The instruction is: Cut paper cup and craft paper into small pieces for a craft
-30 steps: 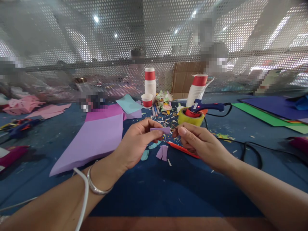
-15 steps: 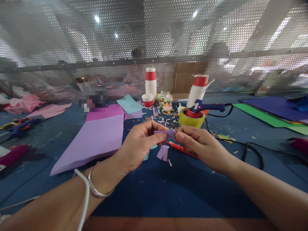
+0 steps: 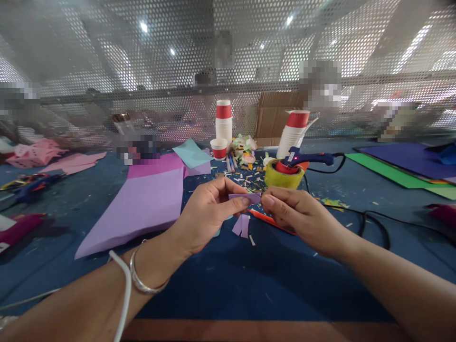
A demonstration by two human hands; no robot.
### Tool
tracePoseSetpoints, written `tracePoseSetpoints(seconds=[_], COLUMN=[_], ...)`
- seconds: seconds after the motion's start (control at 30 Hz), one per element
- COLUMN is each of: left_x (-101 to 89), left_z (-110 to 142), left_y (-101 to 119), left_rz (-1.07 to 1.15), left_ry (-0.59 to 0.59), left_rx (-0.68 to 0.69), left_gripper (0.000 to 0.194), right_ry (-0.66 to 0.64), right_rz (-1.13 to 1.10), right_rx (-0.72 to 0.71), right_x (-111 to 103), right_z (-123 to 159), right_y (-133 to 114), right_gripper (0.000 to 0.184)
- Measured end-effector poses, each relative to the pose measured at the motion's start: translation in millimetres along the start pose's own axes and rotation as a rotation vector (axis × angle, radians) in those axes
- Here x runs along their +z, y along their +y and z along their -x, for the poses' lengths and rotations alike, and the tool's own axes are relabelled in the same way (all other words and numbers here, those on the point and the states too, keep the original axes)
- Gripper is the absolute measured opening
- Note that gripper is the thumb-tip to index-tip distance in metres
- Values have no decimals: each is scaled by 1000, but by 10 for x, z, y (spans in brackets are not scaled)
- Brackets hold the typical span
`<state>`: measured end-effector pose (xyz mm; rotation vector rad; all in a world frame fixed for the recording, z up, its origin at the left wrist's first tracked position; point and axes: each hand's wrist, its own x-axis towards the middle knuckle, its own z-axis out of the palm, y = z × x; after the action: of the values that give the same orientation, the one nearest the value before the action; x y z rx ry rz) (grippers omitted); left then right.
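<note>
Between thumb and fingers, my left hand (image 3: 210,209) pinches a small purple paper strip (image 3: 245,196) above the blue table. My right hand (image 3: 295,209) is closed at the strip's right end. A thin dark line shows at those fingertips; whether it is a tool or an edge I cannot tell. Under the hands lie more cut purple paper pieces (image 3: 242,225) and a thin white scrap (image 3: 252,240). Partly covered by my right hand is an orange pen-like tool (image 3: 265,218). A bit of light blue paper (image 3: 218,232) peeks out beside my left hand.
Purple sheets (image 3: 142,209) spread on the left. Farther back stand paper cup stacks (image 3: 223,126), loose scraps and pens. A blue glue gun (image 3: 311,158) rests on a yellow tape roll (image 3: 281,175), its black cord (image 3: 363,223) trailing right. Green and blue sheets (image 3: 388,171) lie at right.
The purple strip's right end has tilted slightly, and my right fingertips have shifted a little to the right. Both hands otherwise stay in place.
</note>
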<state>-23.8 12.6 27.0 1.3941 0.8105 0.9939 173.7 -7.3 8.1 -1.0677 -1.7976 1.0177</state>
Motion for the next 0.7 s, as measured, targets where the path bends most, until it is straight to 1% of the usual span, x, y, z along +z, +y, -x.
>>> tracePoseSetpoints(seconds=[0.13,0.27,0.53,0.7], left_x=[-3,1,-21,-9], left_z=[3,-6,-23,-22], left_y=[15,24,-41,-35], left_rz=[-20,21,12,49], left_ry=[13,12,50,37], left_rx=[-11,-34,-55,-68], left_gripper=[14,14,16,18], right_ry=[36,82,31,11], right_rz=[-31,-58,-16,-18], right_rx=[26,44,-21,-27], right_x=[5,-7,-14,-8], right_z=[-6,-23,-2,-2], right_y=[28,61,53,31], right_gripper=[47,46,44,42])
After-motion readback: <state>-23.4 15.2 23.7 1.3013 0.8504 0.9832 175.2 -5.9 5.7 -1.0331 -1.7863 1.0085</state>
